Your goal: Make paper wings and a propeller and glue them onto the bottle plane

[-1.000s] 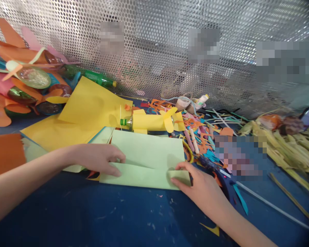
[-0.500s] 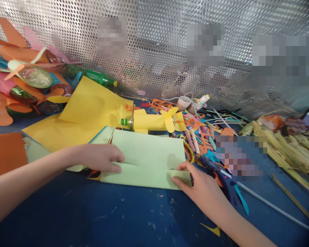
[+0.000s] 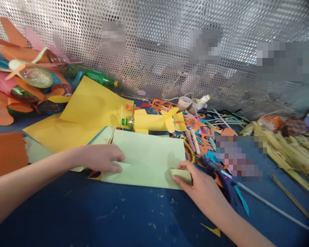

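A pale green sheet of paper (image 3: 146, 154) lies on the blue table in front of me, its near edge folded over toward the far side. My left hand (image 3: 105, 158) is closed on the left end of the fold, thumb and bent fingers at the paper. At the right end, my right hand (image 3: 193, 176) pinches the folded edge between thumb and fingers. Just beyond the sheet lies a bottle wrapped in yellow paper (image 3: 150, 121), with a green cap and yellow paper fins. Part of a yellow scissors handle (image 3: 190, 152) shows beside the sheet's right edge.
Yellow sheets (image 3: 90, 103) and an orange sheet (image 3: 7, 154) lie left. Paper-decorated bottles (image 3: 33, 77) are piled at the far left. Coloured scraps (image 3: 198, 130), a blue glue gun (image 3: 228, 181) and dry husks (image 3: 285, 140) are on the right. A perforated metal panel (image 3: 149, 44) stands behind.
The visible crease of the fold between my hands has become shorter and flatter. Both hands keep nearly the same places, and the view has shifted slightly.
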Tool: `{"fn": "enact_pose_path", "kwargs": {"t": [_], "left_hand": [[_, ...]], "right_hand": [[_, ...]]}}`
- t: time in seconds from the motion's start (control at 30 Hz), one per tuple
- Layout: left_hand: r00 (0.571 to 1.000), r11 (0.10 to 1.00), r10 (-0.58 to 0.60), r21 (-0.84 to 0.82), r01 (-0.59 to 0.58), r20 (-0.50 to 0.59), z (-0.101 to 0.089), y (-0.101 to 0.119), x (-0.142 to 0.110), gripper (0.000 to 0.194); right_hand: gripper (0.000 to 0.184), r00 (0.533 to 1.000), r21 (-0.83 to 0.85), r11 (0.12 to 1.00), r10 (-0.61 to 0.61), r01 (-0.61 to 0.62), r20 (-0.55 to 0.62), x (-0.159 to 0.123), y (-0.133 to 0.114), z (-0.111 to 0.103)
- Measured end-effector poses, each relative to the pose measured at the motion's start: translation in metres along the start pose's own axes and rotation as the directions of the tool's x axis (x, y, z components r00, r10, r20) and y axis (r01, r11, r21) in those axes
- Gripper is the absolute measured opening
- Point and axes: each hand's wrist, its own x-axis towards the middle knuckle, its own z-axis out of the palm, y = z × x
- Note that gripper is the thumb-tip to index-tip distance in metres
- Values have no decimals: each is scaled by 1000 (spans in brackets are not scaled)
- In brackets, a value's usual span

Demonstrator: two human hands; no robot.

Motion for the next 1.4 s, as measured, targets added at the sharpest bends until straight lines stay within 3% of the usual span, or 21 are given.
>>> {"fn": "enact_pose_path", "kwargs": {"t": [0.4,0.67,0.87,0.97,1.03,1.07,1.17,1.27,1.4], "left_hand": [[1000,999,10,49,-9,-25,4,0,0,20],[995,989,38,146,-24,-93,11,6,-4,18],[990,953,-29,296,70,-141,14,19,-9,19],[961,879,-61,441,180,-270,27,29,-11,23],[903,835,55,516,193,-426,42,36,-10,38],[889,840,138,528,129,-436,51,40,-9,46],[852,831,433,497,-251,-294,74,51,-6,58],[869,865,447,349,-360,-212,84,55,-6,65],[885,898,426,210,-388,-186,84,53,-7,71]], "right_hand": [[14,999,-43,998,-35,36,22,-1,1,0],[7,989,-21,991,-128,130,73,-1,-1,0],[9,986,-8,989,-149,150,71,-2,1,0],[10,986,-13,989,-143,145,88,-1,1,1],[11,985,-11,989,-144,146,90,-1,1,1],[11,985,-7,989,-145,146,89,-1,1,1],[10,986,-8,989,-144,145,80,-1,0,2],[9,987,-13,989,-149,150,67,-1,1,3],[9,984,-16,985,-171,172,46,-1,3,5]]}}
